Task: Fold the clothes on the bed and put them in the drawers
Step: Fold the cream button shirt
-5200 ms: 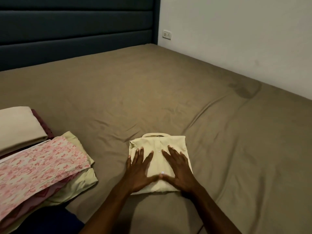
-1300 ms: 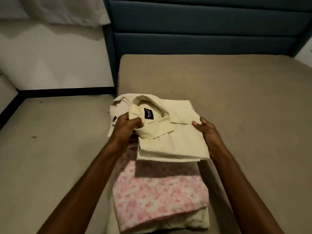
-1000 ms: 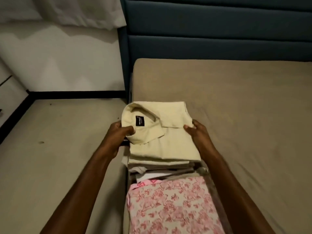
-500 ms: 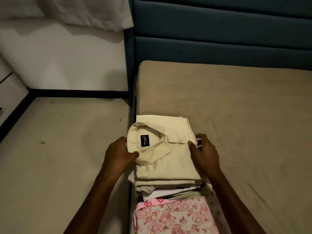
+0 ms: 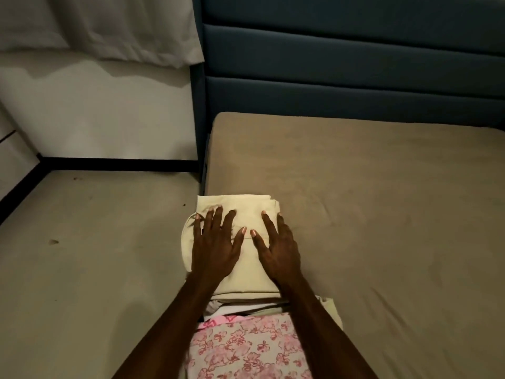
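Both hands flat on the folded cream shirt [image 5: 247, 258]; left hand [image 5: 214, 246] palm-down over the shirt's left half, fingers spread apart, nothing clamped; right hand [image 5: 277, 248] the same on the right half, thumb tips of the two hands near each other at shirt centre; half a second ago both hands pinched the shirt by its side edges and the collar label showed, now the grip is gone and the collar is hidden under the left palm; so shirt has been set down and is being pressed flat.

Landmark = the cream shirt; it sits on top of a stack of folded clothes [image 5: 246, 303], layers peeking out just below its near edge; pink floral garment [image 5: 246, 348] nearer the camera than the shirt, partly under both forearms; shirt is at the left edge of the bed [image 5: 382, 214], its left side overhanging toward the floor [image 5: 82, 255]; blue headboard [image 5: 341, 64] well beyond the shirt; white curtain [image 5: 109, 26] up-left of it.

Judgement: five seconds back this shirt lay alone mid-bed, so folding looks done; bed beyond the shirt bare; remaining step is carrying stacks to drawers; no drawers identifiable in view; overhang may let the pile slide off.
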`<move>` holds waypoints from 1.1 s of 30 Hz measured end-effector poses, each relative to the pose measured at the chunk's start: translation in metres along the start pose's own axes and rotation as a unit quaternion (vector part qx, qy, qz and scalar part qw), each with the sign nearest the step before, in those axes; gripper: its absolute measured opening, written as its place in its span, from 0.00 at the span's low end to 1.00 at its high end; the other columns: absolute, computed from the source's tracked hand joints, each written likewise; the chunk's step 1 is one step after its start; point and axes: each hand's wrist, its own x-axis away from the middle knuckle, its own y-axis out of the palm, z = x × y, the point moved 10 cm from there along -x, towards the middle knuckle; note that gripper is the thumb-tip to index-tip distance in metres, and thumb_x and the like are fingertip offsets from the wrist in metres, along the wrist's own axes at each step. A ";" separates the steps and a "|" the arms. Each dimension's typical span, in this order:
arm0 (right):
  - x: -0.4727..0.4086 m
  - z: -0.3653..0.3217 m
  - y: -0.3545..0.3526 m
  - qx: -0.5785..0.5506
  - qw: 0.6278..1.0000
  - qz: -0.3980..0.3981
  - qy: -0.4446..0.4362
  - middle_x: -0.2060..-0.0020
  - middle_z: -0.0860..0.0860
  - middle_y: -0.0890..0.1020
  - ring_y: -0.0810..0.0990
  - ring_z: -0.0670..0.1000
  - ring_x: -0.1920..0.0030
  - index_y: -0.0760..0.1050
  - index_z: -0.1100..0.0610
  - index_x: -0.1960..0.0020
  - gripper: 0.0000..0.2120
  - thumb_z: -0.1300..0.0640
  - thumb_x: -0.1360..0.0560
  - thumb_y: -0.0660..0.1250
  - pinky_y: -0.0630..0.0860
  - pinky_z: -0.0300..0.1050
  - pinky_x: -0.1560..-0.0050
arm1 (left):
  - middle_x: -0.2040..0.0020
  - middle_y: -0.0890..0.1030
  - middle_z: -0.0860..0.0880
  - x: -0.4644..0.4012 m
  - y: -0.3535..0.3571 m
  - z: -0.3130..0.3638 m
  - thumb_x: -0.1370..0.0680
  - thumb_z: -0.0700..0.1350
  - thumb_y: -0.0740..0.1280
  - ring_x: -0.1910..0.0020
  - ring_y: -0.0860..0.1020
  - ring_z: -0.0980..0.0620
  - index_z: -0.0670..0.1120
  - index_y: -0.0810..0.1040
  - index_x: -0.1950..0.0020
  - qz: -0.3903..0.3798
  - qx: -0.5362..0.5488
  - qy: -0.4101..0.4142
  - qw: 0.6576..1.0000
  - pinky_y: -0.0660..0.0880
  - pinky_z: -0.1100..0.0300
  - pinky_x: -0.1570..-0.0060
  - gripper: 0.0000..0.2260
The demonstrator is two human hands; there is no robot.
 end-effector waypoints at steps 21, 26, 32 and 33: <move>-0.008 0.102 -0.031 -0.291 0.925 0.055 0.238 0.34 0.59 0.79 0.78 0.59 0.36 0.74 0.58 0.30 0.38 0.28 0.20 0.52 0.73 0.50 0.36 | 0.31 0.75 0.51 0.052 -0.064 -0.108 0.15 0.54 0.62 0.31 0.74 0.51 0.50 0.73 0.30 0.156 0.489 -0.256 0.819 0.70 0.58 0.36 0.16; -0.010 0.129 -0.016 -0.285 0.898 0.011 0.335 0.55 0.59 0.84 0.81 0.59 0.56 0.78 0.58 0.60 0.46 0.16 0.33 0.46 0.78 0.57 0.43 | 0.38 0.79 0.42 0.070 0.026 -0.121 0.17 0.64 0.55 0.43 0.79 0.45 0.42 0.74 0.32 0.004 0.751 -0.389 0.534 0.71 0.49 0.37 0.28; -0.012 0.143 0.003 -0.314 0.866 -0.047 0.386 0.47 0.57 0.84 0.83 0.62 0.49 0.80 0.58 0.43 0.67 0.07 0.56 0.49 0.79 0.61 0.39 | 0.52 0.87 0.43 0.070 0.045 -0.084 0.18 0.69 0.49 0.45 0.80 0.40 0.44 0.80 0.41 -0.127 0.740 -0.406 0.521 0.75 0.48 0.49 0.33; -0.011 0.138 0.005 -0.323 0.861 -0.058 0.388 0.47 0.57 0.85 0.83 0.62 0.49 0.80 0.58 0.41 0.67 0.07 0.56 0.49 0.79 0.61 0.39 | 0.52 0.87 0.43 0.068 0.046 -0.084 0.18 0.69 0.49 0.45 0.80 0.40 0.45 0.80 0.42 -0.134 0.726 -0.415 0.532 0.75 0.48 0.50 0.33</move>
